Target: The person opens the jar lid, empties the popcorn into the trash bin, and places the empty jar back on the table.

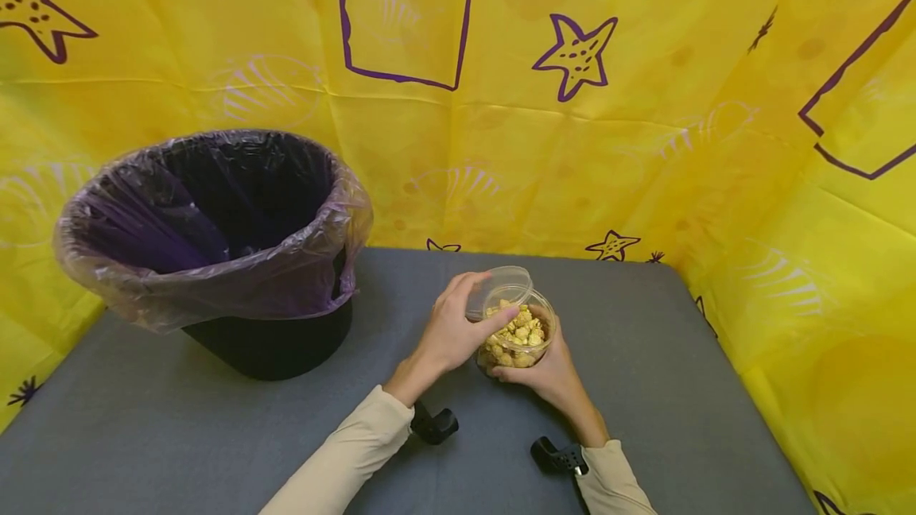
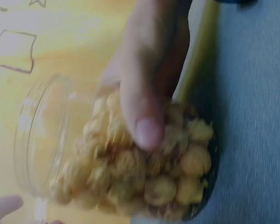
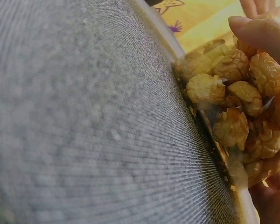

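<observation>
A clear round jar [image 1: 550, 326] partly filled with caramel-coloured popcorn [image 1: 525, 331] stands on the grey table. My right hand [image 1: 551, 376] grips it from the right, thumb along the near side. In the left wrist view, that thumb presses the jar's wall [image 2: 46, 135] over the popcorn. My left hand [image 1: 454, 328] holds a clear lid [image 1: 510, 283] between thumb and fingers, tilted over the far left part of the jar's mouth. Whether the lid touches the rim is hard to tell. In the right wrist view, popcorn [image 3: 233, 126] shows close up through the jar's side.
To the left stands a black bin [image 1: 272, 344] lined with a translucent purplish bag [image 1: 236, 292] folded over its rim. Yellow patterned cloth [image 1: 501, 141] hangs behind and beside the grey table [image 1: 658, 388].
</observation>
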{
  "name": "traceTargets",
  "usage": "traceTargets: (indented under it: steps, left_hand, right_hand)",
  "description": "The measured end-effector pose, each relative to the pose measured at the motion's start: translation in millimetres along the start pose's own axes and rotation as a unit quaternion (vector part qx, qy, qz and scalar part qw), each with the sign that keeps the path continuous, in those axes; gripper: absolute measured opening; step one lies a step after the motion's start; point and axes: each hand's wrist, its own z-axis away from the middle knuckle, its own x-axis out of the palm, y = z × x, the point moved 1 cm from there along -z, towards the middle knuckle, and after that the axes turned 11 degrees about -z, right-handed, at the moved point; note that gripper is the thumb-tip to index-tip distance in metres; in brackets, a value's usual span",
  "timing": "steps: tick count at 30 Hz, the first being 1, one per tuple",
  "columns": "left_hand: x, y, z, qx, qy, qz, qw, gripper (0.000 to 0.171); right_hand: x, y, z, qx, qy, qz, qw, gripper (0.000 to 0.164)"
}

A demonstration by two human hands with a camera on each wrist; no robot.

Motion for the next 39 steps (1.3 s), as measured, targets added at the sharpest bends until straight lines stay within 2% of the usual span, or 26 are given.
traceTargets:
  steps: [5, 8, 14, 19, 23, 26, 29, 33, 35, 39]
  left_hand:
    - [-14.0, -13.6, -2.4, -0.029, -0.026, 0.039, 0.9985, 0.053]
    - [-18.1, -21.3, -2.3, -0.044, -0.039, 0.051, 0.997, 0.05]
    - [-17.3, -32.2, -0.6, -0.059, -0.052, 0.035, 0.9963, 0.048]
    - [-16.4, -41.1, 1.4, -0.079, -0.093, 0.056, 0.9909, 0.048]
    - [-14.6, -48.7, 3.4, -0.074, -0.128, 0.067, 0.9868, 0.052]
    - [-13.2, -54.7, 4.1, -0.073, -0.14, 0.073, 0.9847, 0.057]
    - [-13.8, -60.9, 4.7, -0.076, -0.132, 0.08, 0.9851, 0.056]
    - [-18.3, -69.5, 6.2, -0.086, -0.088, 0.063, 0.9903, 0.044]
    - [-20.7, -73.1, 7.3, -0.089, -0.068, 0.044, 0.9927, 0.041]
    - [-23.7, -77.3, 9.5, -0.081, -0.04, -0.048, 0.9948, 0.039]
  right_hand:
    - [0.6, -0.8, -0.4, -0.001, 0.001, -0.007, 1.0, 0.11]
    - [0.7, -1.6, 0.4, -0.003, 0.003, -0.011, 1.0, 0.111]
    - [1.4, -2.5, 1.7, -0.007, 0.007, -0.009, 1.0, 0.111]
    - [1.5, -2.5, 1.8, -0.005, 0.008, -0.011, 1.0, 0.111]
    - [1.1, -3.0, 1.2, -0.005, 0.005, -0.014, 1.0, 0.112]
    - [1.4, -3.5, 0.9, -0.004, 0.002, -0.017, 1.0, 0.112]
    - [1.7, -3.7, 0.8, -0.001, 0.002, -0.015, 1.0, 0.112]
    - [1.9, -3.7, 0.7, 0.001, 0.003, -0.013, 1.0, 0.112]
    - [1.6, -3.5, 0.7, 0.001, 0.003, -0.013, 1.0, 0.112]
    - [1.2, -3.5, 0.5, 0.003, 0.003, -0.017, 1.0, 0.111]
